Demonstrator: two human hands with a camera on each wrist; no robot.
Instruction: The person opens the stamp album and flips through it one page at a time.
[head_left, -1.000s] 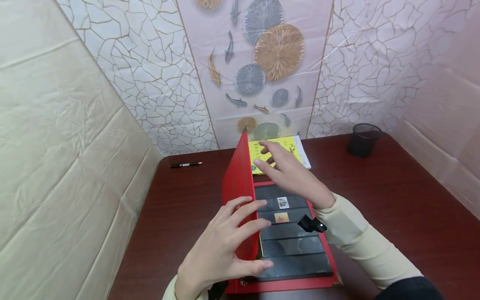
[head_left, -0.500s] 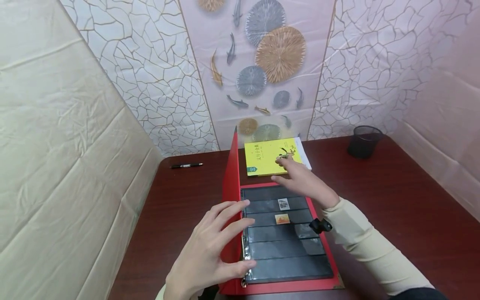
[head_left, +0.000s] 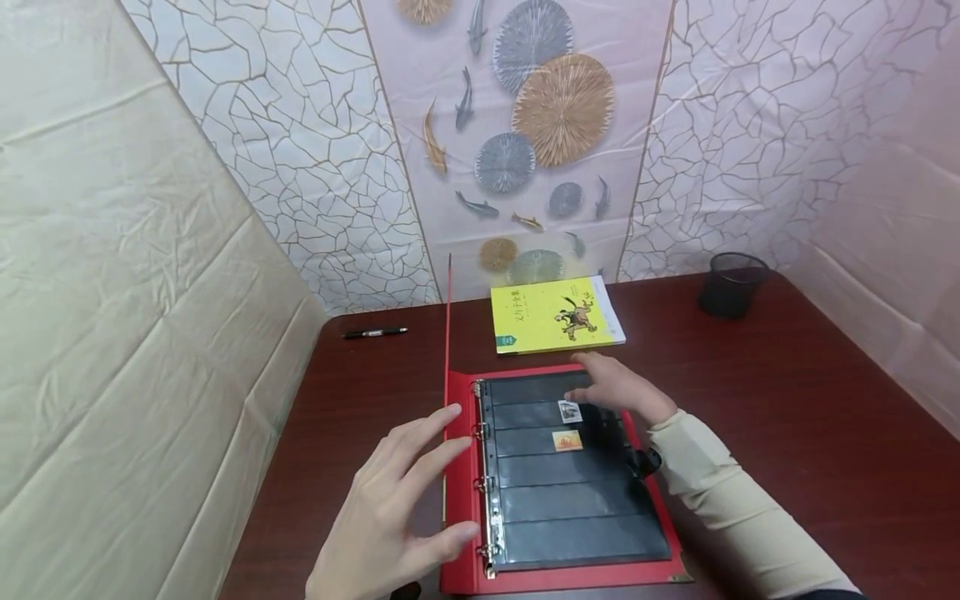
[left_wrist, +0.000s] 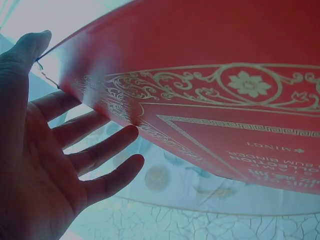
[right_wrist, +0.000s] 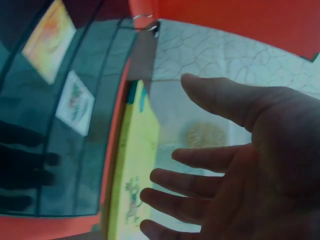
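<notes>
A red stamp album binder (head_left: 585,577) lies on the table, its front cover (head_left: 448,333) standing nearly upright on the left. Gold ornament and lettering show on the cover's outside in the left wrist view. Metal rings (head_left: 483,483) hold a black stock page (head_left: 577,504) with a greyish stamp (head_left: 570,412) and an orange-yellow stamp (head_left: 567,441) in separate strips. My left hand (head_left: 397,500), fingers spread, is at the cover's outer side, fingertips right at its lower edge. My right hand (head_left: 618,390) hovers with straight fingers over the page's upper right, holding nothing.
Behind the binder lies a yellow book (head_left: 551,317) with a cartoon drawing. A black pen (head_left: 375,332) rests at the back left of the table (head_left: 780,417). At the back right stands a black mesh pen holder (head_left: 731,287). Cloth-covered walls enclose the table.
The cover has swung left from leaning over the page to nearly upright, baring the rings. My left hand has shifted left with it. My right hand has come down and back from above the book.
</notes>
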